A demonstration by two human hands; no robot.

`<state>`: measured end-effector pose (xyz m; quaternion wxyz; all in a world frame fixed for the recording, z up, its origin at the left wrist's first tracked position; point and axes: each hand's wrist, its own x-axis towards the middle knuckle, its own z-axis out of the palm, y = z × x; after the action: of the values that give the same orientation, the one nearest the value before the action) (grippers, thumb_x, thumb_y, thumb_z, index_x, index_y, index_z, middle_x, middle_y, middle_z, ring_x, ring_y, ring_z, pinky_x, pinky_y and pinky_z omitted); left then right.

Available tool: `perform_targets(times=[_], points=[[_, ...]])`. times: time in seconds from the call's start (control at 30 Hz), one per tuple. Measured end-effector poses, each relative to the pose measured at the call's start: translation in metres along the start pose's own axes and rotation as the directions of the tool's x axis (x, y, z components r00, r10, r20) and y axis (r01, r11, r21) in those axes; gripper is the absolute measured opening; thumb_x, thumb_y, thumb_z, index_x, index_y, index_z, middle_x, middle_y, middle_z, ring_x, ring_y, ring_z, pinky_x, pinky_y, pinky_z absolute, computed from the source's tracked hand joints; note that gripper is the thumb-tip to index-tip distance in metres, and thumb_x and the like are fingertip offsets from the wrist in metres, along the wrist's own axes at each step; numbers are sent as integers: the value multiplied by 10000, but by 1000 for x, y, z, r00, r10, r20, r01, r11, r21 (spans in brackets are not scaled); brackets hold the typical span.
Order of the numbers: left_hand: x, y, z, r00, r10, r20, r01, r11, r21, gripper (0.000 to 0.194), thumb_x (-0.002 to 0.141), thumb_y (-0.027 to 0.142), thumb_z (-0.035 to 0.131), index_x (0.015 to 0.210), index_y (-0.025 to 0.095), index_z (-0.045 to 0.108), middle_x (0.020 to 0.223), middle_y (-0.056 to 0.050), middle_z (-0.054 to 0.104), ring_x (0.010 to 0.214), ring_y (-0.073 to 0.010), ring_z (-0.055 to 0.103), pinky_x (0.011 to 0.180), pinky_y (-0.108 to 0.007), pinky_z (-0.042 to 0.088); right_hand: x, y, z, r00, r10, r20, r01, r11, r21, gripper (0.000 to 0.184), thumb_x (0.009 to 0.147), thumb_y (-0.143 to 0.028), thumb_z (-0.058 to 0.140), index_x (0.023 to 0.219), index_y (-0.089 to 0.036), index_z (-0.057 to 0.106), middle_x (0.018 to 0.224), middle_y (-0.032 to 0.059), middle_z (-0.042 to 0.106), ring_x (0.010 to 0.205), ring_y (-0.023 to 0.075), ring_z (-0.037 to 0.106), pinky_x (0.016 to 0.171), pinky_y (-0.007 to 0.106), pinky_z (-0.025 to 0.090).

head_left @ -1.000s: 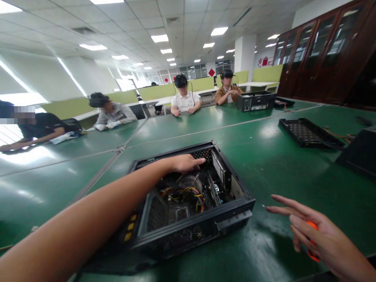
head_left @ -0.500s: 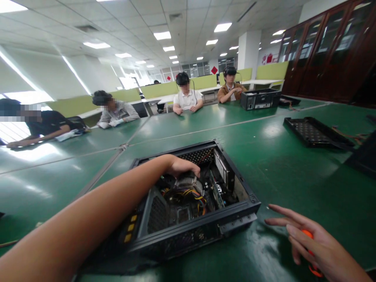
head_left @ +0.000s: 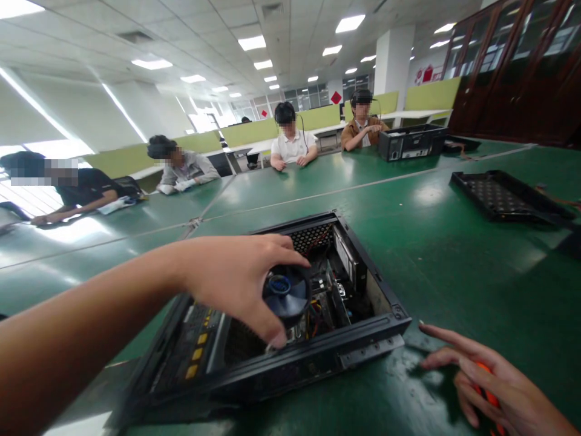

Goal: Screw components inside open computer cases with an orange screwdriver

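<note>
A black computer case (head_left: 313,362) lies open-side up on the green table, tilted in my view. My left hand (head_left: 227,275) is closed around a round black cooling fan (head_left: 290,297) with a blue hub, held up at the case opening with its blades facing me. Behind it, a hard drive (head_left: 347,254) stands along the case's right inner wall, and a circuit card (head_left: 336,290) sits beside it. To the right, above the table, my right hand (head_left: 508,375) has its index finger stretched out; its other fingers curl around an orange handle (head_left: 488,380). The tool's far end is hidden.
A black perforated panel (head_left: 503,197) lies on the right of the green table (head_left: 431,254). Another computer case (head_left: 413,144) stands at the far side before a person in brown (head_left: 354,136). Several other people sit along the far edge.
My left hand has come up out of the case, bringing the cooling fan with it and turning its blades toward me. My right hand stays low at the right, still around the orange handle.
</note>
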<state>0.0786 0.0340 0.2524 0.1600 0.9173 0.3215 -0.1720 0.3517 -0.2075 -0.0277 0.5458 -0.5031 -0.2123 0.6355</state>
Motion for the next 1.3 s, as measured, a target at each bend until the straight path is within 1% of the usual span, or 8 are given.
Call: perform_targets(times=[0.13,0.33,0.53,0.7,0.87,1.0,1.17,1.3], points=[[-15,-11,1,969,-103,224,104,995,6,777,521,571,847,1245,336,688,1231,-52,678,1115,-347,651,977,-388,504,2,1,0,1000,-15,13,15,1000,-9,607,845,-592,677,1363,-286,596,1012,96,724,404,52,388,451,277,462],[-4,-20,3,929,-5,370,24,999,-48,798,503,354,863,1264,243,651,1270,-56,643,1156,-306,611,1035,-369,483,2,3,-1,996,-47,76,51,997,-61,603,863,-589,657,1376,-279,590,912,65,703,410,64,421,470,282,474],[-1,-8,-4,944,72,322,-97,993,64,837,513,180,804,1324,210,597,1325,-77,578,1209,-294,580,1101,-384,452,0,4,-1,997,-48,64,48,999,4,613,820,-610,696,1337,-289,625,873,54,700,379,32,342,458,271,450],[2,10,-3,925,237,298,-279,954,107,861,559,86,778,1373,244,549,1401,-60,507,1267,-255,549,1150,-359,408,2,9,-7,998,-46,42,46,999,3,601,853,-585,666,1365,-278,599,859,53,692,399,58,383,457,271,439],[5,6,27,910,226,349,-288,948,137,842,509,146,868,1294,242,581,1356,-66,568,1168,-277,623,1042,-361,522,1,13,-11,998,-59,33,59,998,7,572,884,-570,628,1372,-274,592,862,52,688,399,66,368,465,287,452],[2,-7,56,897,282,340,-356,917,179,723,589,17,713,1268,237,600,1344,-90,603,1241,-290,598,1049,-357,525,-2,16,-11,998,-60,30,58,998,37,571,876,-574,632,1357,-268,604,837,46,684,408,74,358,464,283,449],[1,-14,68,916,300,266,-371,887,275,699,643,37,708,1297,233,559,1410,-112,553,1320,-312,532,1032,-392,545,-2,19,-14,1000,-18,13,17,998,68,540,902,-548,602,1378,-293,588,842,43,676,498,116,454,489,260,453],[7,-23,78,911,306,278,-382,879,285,646,684,97,744,1289,223,556,1389,-129,567,1336,-318,523,1085,-399,504,-3,20,-16,1000,-5,26,2,995,98,527,908,-551,595,1370,-298,597,809,28,644,529,122,496,482,236,433]])
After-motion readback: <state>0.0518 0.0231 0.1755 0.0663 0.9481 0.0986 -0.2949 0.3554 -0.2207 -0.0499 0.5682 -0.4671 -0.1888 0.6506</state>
